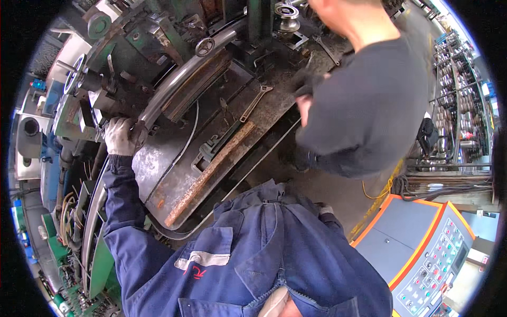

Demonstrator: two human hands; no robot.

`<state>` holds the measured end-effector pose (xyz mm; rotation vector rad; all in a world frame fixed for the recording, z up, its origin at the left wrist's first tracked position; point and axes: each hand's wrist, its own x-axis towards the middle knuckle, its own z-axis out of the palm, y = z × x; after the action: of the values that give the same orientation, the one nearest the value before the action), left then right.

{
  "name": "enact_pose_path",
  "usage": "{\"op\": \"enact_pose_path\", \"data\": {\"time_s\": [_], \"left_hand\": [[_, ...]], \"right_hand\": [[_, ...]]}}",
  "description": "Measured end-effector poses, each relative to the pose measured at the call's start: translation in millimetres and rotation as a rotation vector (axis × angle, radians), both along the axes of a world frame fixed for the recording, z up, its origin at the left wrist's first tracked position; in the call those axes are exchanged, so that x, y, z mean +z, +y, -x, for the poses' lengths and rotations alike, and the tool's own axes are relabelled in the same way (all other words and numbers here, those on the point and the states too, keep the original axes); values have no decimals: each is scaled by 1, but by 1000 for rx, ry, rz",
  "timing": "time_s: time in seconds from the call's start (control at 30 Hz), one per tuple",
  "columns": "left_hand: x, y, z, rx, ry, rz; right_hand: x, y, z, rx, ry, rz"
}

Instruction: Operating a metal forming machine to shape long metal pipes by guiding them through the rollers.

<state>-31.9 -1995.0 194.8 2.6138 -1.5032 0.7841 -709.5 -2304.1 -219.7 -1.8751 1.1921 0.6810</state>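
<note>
In a pale work glove, my left hand (120, 136) is closed at the near end of a long shiny metal tube (177, 78). The tube runs from there away along the green machine (259, 21), past a small handwheel (205, 47). Only a bit of my right hand (325, 209) shows beside my jacket; its fingers are hidden. On the dark metal bed in front of me lie a pipe wrench (211, 147), an adjustable wrench (256, 102), pliers (225, 110) and a long rusty bar (208, 177).
A person in a dark T-shirt (369, 105) stands close on the right, arms over the bed's far side. A control cabinet (417, 248) with buttons stands at lower right. Racks of metal rollers (454, 90) line the right. A spanner (327, 50) lies farther off.
</note>
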Motion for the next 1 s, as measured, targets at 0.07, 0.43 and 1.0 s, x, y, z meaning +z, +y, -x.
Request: {"op": "enact_pose_path", "data": {"time_s": [0.07,0.43,1.0], "left_hand": [[4,1,5,5,-15,-6],[-4,9,-2,-17,10,50],[-8,11,-4,8,17,58]], "right_hand": [[19,-3,-25,18,159,2],[-4,12,19,-271,189,22],[-13,48,50,-384,109,89]]}}
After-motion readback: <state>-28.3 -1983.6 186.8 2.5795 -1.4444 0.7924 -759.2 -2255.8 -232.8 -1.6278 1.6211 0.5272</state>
